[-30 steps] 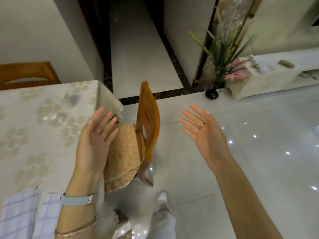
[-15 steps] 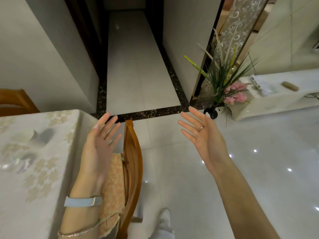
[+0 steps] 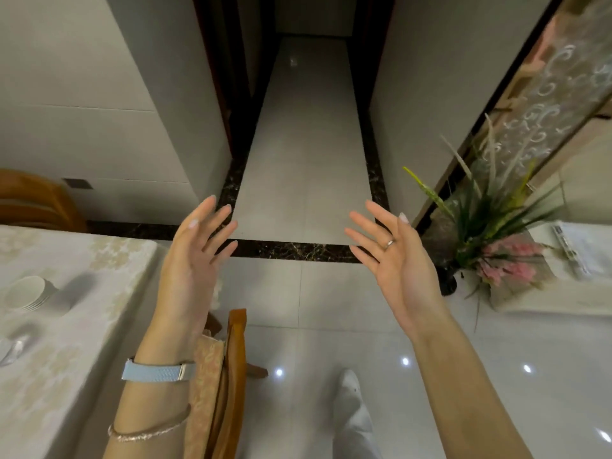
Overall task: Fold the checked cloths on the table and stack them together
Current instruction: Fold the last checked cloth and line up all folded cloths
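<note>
Both hands are raised in front of the person, palms turned toward each other, well apart; the left hand (image 3: 192, 260) has its fingers spread and extended and holds nothing; the right hand (image 3: 394, 263) is likewise fully spread, fingers extended, holding nothing; a ring (image 3: 390, 242) sits on one right finger. The left wrist carries a pale blue watch band (image 3: 158, 372); below it on the forearm lies a thin bracelet (image 3: 149, 432).

The table (image 3: 66, 342) occupies the left of the view, covered with a cream floral-patterned cloth; its corner lies just left of the left hand. On it stands a stack of white dishes (image 3: 28, 293) near the left edge; a clear, glassy item (image 3: 11, 349) lies nearer the person at the frame edge, too blurred to identify. The checked cloths cannot be seen anywhere in this view; their position cannot be told.

A wooden chair (image 3: 233, 376) with a patterned seat cushion (image 3: 203, 385) stands just beside the table's right side, beneath the left forearm; a second wooden chair back (image 3: 36, 200) shows beyond the table against the wall. The floor is glossy pale tile with a dark marble border strip (image 3: 291, 250) running between the hands; a corridor extends beyond it. At right, a dark vase (image 3: 447, 283) holds green blades and pink flowers (image 3: 510, 260), beside a low white cabinet (image 3: 563, 299). A white shoe and pale trouser leg (image 3: 351, 412) show at bottom centre.
</note>
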`<state>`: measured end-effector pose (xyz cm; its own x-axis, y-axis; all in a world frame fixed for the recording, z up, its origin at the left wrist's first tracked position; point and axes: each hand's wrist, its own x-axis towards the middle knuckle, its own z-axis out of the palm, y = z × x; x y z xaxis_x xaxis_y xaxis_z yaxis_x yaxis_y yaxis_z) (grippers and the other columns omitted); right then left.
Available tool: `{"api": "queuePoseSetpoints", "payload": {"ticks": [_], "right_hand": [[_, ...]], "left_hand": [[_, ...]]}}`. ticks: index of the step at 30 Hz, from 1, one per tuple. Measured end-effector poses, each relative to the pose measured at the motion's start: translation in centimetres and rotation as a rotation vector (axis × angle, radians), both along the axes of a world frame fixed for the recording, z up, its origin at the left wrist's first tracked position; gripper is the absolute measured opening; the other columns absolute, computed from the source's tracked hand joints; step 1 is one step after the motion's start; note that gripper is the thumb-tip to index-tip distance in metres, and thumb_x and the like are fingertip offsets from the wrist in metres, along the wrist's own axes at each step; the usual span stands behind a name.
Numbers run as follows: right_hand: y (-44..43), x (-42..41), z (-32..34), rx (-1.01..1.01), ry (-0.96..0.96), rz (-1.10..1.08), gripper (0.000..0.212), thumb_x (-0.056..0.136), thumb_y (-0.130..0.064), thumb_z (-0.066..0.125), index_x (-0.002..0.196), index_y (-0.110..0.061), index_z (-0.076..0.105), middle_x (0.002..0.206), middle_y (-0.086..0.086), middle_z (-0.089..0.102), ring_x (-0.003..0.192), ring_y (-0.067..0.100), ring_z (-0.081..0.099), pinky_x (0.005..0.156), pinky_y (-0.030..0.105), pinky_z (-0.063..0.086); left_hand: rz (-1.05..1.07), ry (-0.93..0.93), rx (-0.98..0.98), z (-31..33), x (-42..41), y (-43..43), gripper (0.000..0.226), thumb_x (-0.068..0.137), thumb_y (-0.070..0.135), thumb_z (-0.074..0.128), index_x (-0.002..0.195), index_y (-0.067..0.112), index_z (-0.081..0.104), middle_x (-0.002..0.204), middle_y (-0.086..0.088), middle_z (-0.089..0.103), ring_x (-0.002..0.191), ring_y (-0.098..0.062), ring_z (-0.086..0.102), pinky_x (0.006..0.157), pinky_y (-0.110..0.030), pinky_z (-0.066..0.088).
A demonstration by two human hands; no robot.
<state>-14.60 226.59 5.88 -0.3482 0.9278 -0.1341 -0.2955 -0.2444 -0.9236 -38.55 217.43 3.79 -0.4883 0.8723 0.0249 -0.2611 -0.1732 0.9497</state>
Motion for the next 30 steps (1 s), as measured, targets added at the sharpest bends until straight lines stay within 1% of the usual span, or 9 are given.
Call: {"api": "queuePoseSetpoints", "payload": {"ticks": [7, 10, 13, 16, 19, 22, 25, 27, 30], "right_hand": [[12.7, -2.1, 1.0, 0.022, -0.018, 0.186, 0.045, 0.105, -0.040, 0.027, 0.133, -0.021, 0.058, 0.128, 0.001, 0.067, 0.120, 0.017, 0.062, 0.113, 0.045, 0.037], [17.2, -3.8, 0.9, 0.034, -0.016, 0.283, 0.046, 0.104, -0.041, 0.027, 0.133, -0.022, 0.058, 0.128, 0.000, 0.067, 0.121, 0.017, 0.062, 0.113, 0.045, 0.037], [20.5, -6.5, 1.1, 0.025, -0.013, 0.394, 0.047, 0.104, -0.043, 0.028, 0.134, -0.021, 0.056, 0.130, 0.001, 0.066, 0.122, 0.017, 0.061, 0.113, 0.045, 0.037], [23.1, -10.1, 1.0, 0.026, 0.006, 0.506, 0.047, 0.103, -0.043, 0.028, 0.134, -0.022, 0.056, 0.131, 0.001, 0.066, 0.123, 0.017, 0.060, 0.113, 0.044, 0.037], [25.5, -14.3, 0.8, 0.031, 0.011, 0.606, 0.047, 0.103, -0.043, 0.028, 0.135, -0.022, 0.056, 0.131, 0.000, 0.065, 0.123, 0.017, 0.061, 0.113, 0.045, 0.037], [27.7, -19.2, 0.8, 0.048, 0.025, 0.682, 0.049, 0.102, -0.043, 0.029, 0.137, -0.020, 0.054, 0.132, 0.001, 0.065, 0.123, 0.018, 0.061, 0.113, 0.045, 0.037], [29.9, -24.3, 0.9, 0.080, 0.042, 0.745, 0.049, 0.101, -0.043, 0.030, 0.137, -0.019, 0.053, 0.132, 0.002, 0.065, 0.123, 0.019, 0.061, 0.112, 0.045, 0.038], [31.4, -28.1, 1.1, 0.112, 0.034, 0.784, 0.048, 0.102, -0.042, 0.028, 0.138, -0.020, 0.053, 0.133, 0.002, 0.064, 0.124, 0.019, 0.060, 0.112, 0.046, 0.038], [33.4, -33.2, 1.8, 0.137, 0.012, 0.853, 0.048, 0.103, -0.042, 0.028, 0.138, -0.021, 0.052, 0.134, 0.001, 0.063, 0.124, 0.019, 0.060, 0.113, 0.047, 0.037]], "left_hand": [[0.221, 0.006, 0.003, 0.0, -0.3, 7.4, 0.044, 0.104, 0.035, 0.030, 0.144, 0.022, 0.044, 0.141, 0.000, 0.056, 0.129, -0.018, 0.054, 0.111, -0.047, 0.037], [0.323, 0.036, -0.011, 0.4, -0.4, 9.9, 0.050, 0.099, 0.041, 0.034, 0.144, 0.023, 0.044, 0.141, 0.000, 0.056, 0.128, -0.018, 0.055, 0.110, -0.046, 0.038], [0.428, 0.071, -0.043, 1.3, -1.2, 10.9, 0.052, 0.097, 0.043, 0.034, 0.143, 0.022, 0.044, 0.140, 0.001, 0.057, 0.128, -0.019, 0.055, 0.109, -0.046, 0.038], [0.573, 0.058, -0.058, 2.4, -3.3, 11.1, 0.052, 0.094, 0.045, 0.037, 0.141, 0.025, 0.047, 0.138, 0.003, 0.058, 0.127, -0.018, 0.056, 0.109, -0.045, 0.039], [0.699, 0.043, -0.066, 2.7, -6.4, 11.1, 0.047, 0.099, 0.043, 0.036, 0.141, 0.025, 0.047, 0.137, 0.004, 0.059, 0.125, -0.017, 0.057, 0.111, -0.047, 0.038], [0.768, 0.048, -0.061, 2.1, -9.9, 11.9, 0.044, 0.102, 0.040, 0.034, 0.141, 0.026, 0.048, 0.137, 0.005, 0.059, 0.126, -0.018, 0.056, 0.111, -0.048, 0.036], [0.840, 0.029, -0.014, 1.4, -13.5, 13.5, 0.043, 0.102, 0.038, 0.035, 0.140, 0.025, 0.049, 0.137, 0.002, 0.059, 0.126, -0.019, 0.057, 0.110, -0.048, 0.038], [0.888, 0.007, 0.019, 1.3, -16.2, 14.8, 0.043, 0.102, 0.036, 0.035, 0.140, 0.023, 0.049, 0.137, 0.000, 0.059, 0.126, -0.020, 0.057, 0.110, -0.049, 0.038], [0.941, -0.019, 0.018, 1.9, -19.8, 16.6, 0.043, 0.102, 0.035, 0.035, 0.141, 0.021, 0.048, 0.137, -0.002, 0.059, 0.125, -0.020, 0.058, 0.110, -0.049, 0.038]]}}
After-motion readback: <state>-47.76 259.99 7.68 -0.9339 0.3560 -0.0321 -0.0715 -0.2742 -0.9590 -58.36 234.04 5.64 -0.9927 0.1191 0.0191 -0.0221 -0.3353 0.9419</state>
